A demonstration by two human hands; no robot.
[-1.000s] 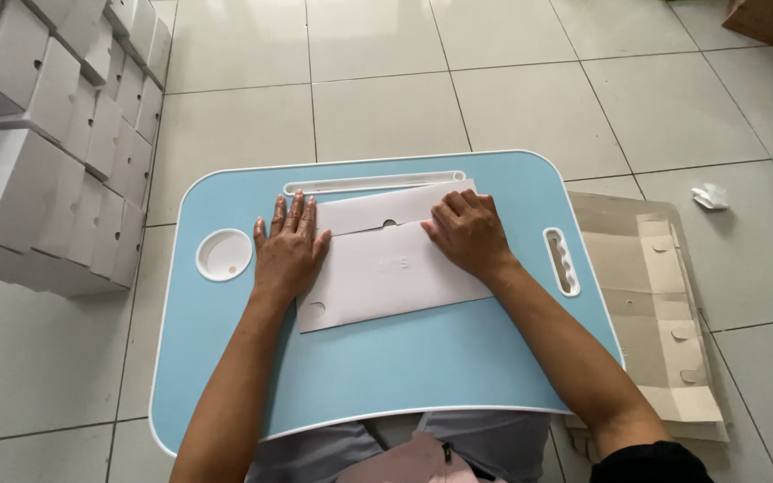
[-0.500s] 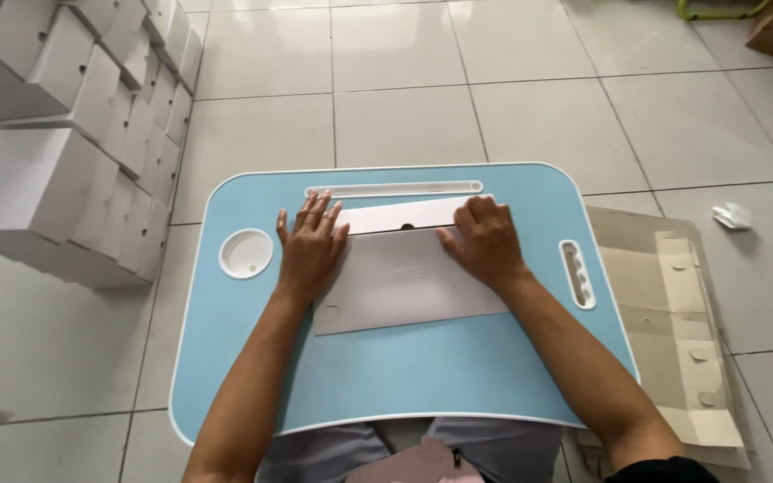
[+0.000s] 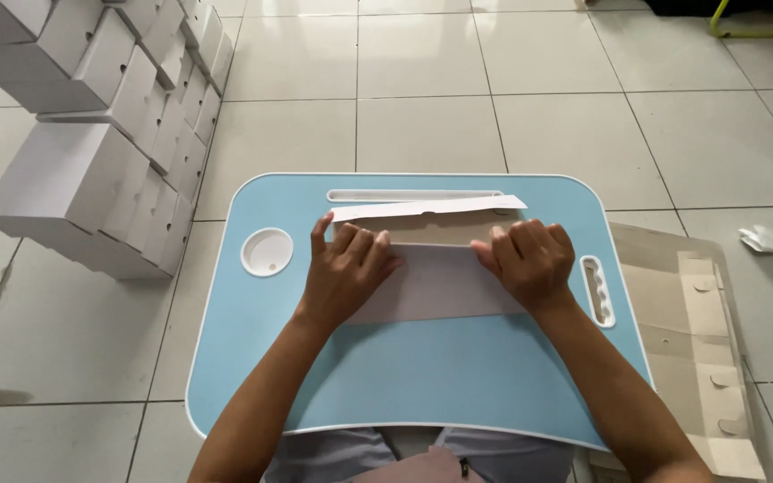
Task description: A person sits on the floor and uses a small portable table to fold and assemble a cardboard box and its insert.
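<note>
The cardboard sheet (image 3: 431, 277) lies flat on the blue lap table (image 3: 404, 376), near its far edge, with its white far flap (image 3: 427, 207) folded up just short of the long slot (image 3: 413, 194). To the left stand stacked white boxes (image 3: 91, 134); flat cardboard pieces (image 3: 691, 340) lie right of the table. The left hand (image 3: 344, 273) and right hand (image 3: 530, 261) press palm-down on the sheet, fingers spread, gripping nothing. A round cup recess (image 3: 267, 251) sits beside the left hand.

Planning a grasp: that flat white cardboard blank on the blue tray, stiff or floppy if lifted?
The cardboard blank is probably thin and light: it lies flat. Likely bends easily at creases, since its far flap stands up. It may slide on the smooth blue tray.
</note>
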